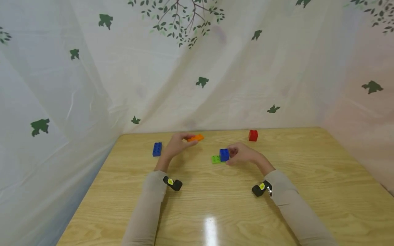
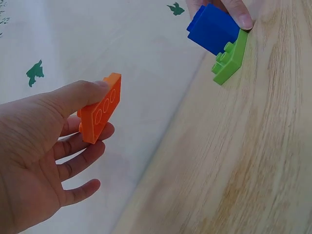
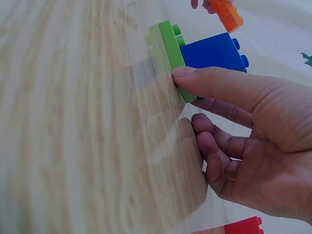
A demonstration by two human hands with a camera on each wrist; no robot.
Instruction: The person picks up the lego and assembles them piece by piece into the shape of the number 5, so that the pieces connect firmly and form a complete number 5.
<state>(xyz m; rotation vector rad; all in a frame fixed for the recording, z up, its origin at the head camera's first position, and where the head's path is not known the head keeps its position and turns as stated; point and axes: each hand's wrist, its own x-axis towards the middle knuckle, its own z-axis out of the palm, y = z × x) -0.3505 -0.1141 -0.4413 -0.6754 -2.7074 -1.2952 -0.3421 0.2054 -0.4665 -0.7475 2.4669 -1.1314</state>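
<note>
Between thumb and fingers, my left hand [image 1: 178,145] pinches a flat orange toy brick [image 2: 101,109], held up off the table with its hollow underside showing in the left wrist view. A flat green brick [image 1: 216,159] lies on the table, and a taller blue brick [image 1: 224,155] stands on its right part. At the right end of this pair, my right hand [image 1: 244,153] grips the green brick [image 3: 170,53] with thumb and index finger, the thumb touching its edge. The other right fingers are curled near the tabletop.
A long blue brick [image 1: 157,149] lies on the table left of the left hand. Toward the back right stands a red brick [image 1: 253,135]. Behind the wooden table [image 1: 234,212] hangs a pale curtain [image 1: 166,92] with printed green birds and leaves.
</note>
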